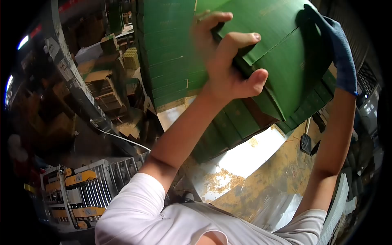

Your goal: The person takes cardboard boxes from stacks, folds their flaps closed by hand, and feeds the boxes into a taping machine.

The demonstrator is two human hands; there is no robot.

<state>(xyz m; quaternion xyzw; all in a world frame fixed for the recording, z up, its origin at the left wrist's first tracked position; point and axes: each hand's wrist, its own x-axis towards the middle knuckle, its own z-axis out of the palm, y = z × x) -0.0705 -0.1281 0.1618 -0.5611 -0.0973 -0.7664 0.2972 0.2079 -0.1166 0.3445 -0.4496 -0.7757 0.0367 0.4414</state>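
A large green cardboard box (281,45) is tilted between my two hands, high in the view. My left hand (228,61) is bare and grips the box's near left edge. Its fingers are bent and apart, and the thumb lies along the lower edge. My right hand (337,45) wears a blue glove and presses on the box's far right side, its fingertips at the upper edge. Some of the right fingers are hidden. Just behind and below are more green boxes (228,122), packed in rows. A tall stack of green boxes (167,49) rises to the left.
A roller conveyor (94,192) with yellow parts stands at lower left. Flattened cardboard (102,85) is piled beyond a metal post (67,61). The floor (261,175) is stained and brightly lit in places. Clear plastic sheeting (281,208) lies at lower right, near a black dustpan-like object (305,143).
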